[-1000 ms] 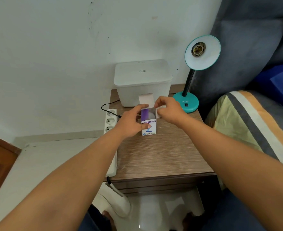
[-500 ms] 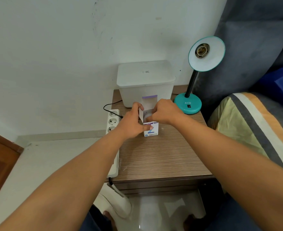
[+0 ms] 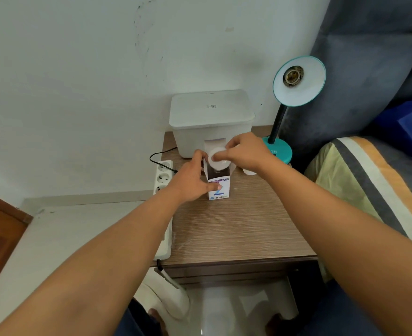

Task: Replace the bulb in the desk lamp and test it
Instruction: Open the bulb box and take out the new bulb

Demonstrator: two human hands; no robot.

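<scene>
White new bulb (image 3: 218, 159) was being pinched out of its carton (image 3: 218, 184) by the right hand (image 3: 245, 151) near the nightstand's (image 3: 236, 229) back edge, left hand (image 3: 191, 178) clamping the carton; next, probably, threading it squarely into the lamp's empty socket (image 3: 292, 75).

Colours and patterns noted around our hands

We record a white bulb (image 3: 218, 159) under our right hand (image 3: 245, 151); a white box (image 3: 219, 187) with purple and blue print by our left hand (image 3: 191, 180); a teal lamp (image 3: 297, 81) with black neck beyond the right hand; brown wood-grain tabletop (image 3: 236, 226); striped yellow, grey, white, orange cushion (image 3: 374, 185).
</scene>
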